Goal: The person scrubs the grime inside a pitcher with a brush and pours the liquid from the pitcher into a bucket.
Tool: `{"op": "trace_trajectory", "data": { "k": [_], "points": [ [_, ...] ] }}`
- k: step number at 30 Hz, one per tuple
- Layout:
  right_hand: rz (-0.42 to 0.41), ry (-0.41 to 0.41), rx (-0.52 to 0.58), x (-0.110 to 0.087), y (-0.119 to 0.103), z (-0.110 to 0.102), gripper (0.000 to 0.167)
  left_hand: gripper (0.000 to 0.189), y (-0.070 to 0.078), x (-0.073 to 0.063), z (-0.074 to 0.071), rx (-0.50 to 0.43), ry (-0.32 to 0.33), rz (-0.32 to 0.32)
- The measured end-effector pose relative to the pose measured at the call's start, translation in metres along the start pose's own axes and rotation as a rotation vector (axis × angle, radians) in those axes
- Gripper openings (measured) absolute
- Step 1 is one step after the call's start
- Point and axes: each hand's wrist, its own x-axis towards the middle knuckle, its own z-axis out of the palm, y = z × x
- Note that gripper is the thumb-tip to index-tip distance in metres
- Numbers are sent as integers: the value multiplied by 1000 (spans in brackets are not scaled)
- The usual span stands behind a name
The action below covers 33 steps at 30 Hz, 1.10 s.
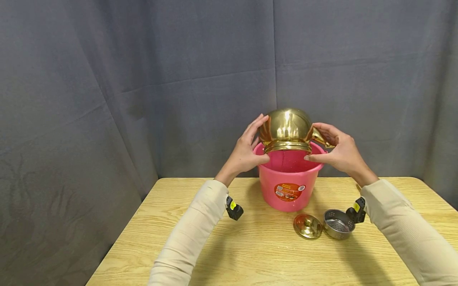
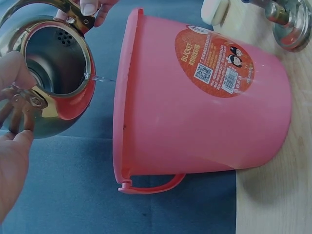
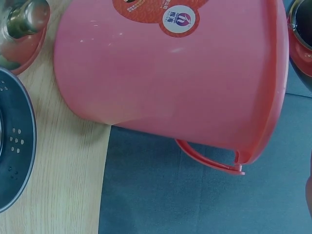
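Observation:
A shiny gold kettle [image 1: 287, 129] is held between both hands over the mouth of a pink bucket [image 1: 286, 184], tipped with its opening downward. My left hand [image 1: 247, 147] grips the left side of its body, fingers spread behind and thumb near the rim. On the other side my right hand [image 1: 338, 147] holds the kettle around its tapered side fitting. In the left wrist view a thin trickle of water [image 2: 103, 79] runs from the kettle's rim toward the bucket. The dark metal inside, with small holes, shows there too. The right wrist view catches just the kettle's edge [image 3: 302, 53].
A gold lid [image 1: 307, 226] lies in front of the bucket on the wooden table [image 1: 200, 238]. Close to its right stands a round metal strainer [image 1: 339, 224] with perforated sides. A grey curtain [image 1: 214, 99] hangs behind the table's back edge.

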Motion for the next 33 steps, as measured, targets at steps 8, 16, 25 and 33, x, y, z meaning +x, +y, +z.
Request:
{"op": "trace_trajectory", "data": {
  "k": [8, 16, 25, 33],
  "points": [
    [-9, 10, -11, 8, 30, 1, 88, 96, -19, 4, 0, 18, 8, 18],
    [-47, 31, 27, 8, 33, 0, 88, 91, 6, -1, -3, 19, -12, 21],
    [-61, 42, 17, 8, 31, 0, 89, 91, 5, 0, -4, 10, -6, 31],
    [-74, 46, -3, 8, 30, 0, 87, 88, 3, 0, -4, -58, 14, 34]
  ]
}}
